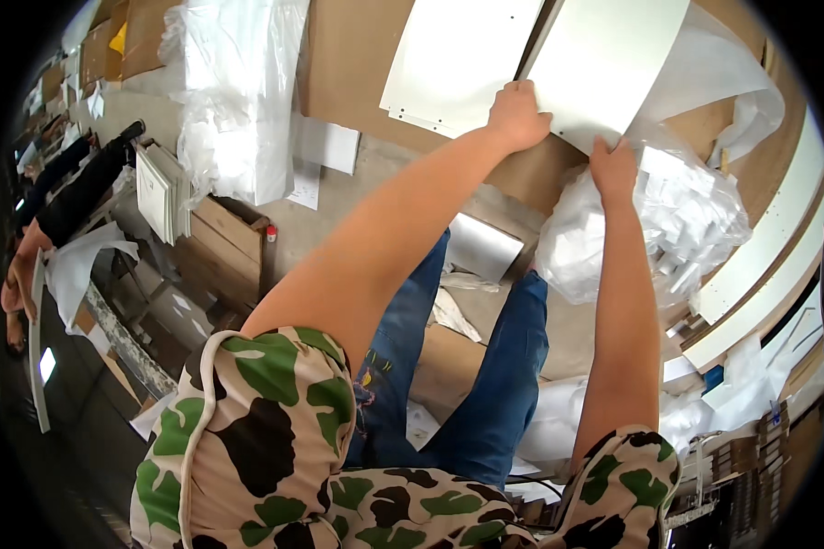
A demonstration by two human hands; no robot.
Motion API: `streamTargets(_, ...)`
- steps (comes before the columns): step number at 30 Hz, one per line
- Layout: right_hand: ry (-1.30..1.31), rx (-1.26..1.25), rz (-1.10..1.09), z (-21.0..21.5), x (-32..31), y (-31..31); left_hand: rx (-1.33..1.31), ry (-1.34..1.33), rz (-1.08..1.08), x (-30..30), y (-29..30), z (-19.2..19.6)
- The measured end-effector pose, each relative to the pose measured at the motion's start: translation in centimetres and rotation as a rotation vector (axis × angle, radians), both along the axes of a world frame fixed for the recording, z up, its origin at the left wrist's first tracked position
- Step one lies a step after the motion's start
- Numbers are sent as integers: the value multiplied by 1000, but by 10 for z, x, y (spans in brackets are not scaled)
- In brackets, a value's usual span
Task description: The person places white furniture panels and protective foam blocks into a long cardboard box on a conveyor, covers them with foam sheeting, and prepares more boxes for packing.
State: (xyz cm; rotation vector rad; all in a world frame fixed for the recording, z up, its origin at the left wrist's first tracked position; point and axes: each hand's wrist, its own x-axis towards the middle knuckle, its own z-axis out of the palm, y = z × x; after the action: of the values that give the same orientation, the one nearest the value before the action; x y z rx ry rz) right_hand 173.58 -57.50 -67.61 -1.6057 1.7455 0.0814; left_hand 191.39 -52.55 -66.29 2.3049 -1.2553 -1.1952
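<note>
A white rectangular panel (604, 69) lies slanting at the upper right, its near edge toward me. My left hand (519, 117) is closed at the panel's near left corner, with the fingers curled and the thumb along its near edge. At the near right corner, my right hand (613, 169) grips the same panel, thumb on top and the other fingers mostly hidden beneath. Just left of it lies a second white panel (462, 59) with small dark holes near its edges. A dark gap separates the two panels. Brown cardboard (348, 73) lies under them.
Clear plastic bags of white pieces (655, 215) sit by my right forearm. Plastic-wrapped goods (238, 91) stand at the far left. A cardboard box (224, 242) and a silvery roll (485, 245) are on the floor. Another person (59, 215) holds a long board at the left.
</note>
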Motion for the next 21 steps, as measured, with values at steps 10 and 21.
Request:
streamTargets(10,-209,231,-334,25,6,-2,-21,71,226,0,3,11)
streamTargets(21,-543,364,-223,39,116,65,177,-90,122,162,2,18)
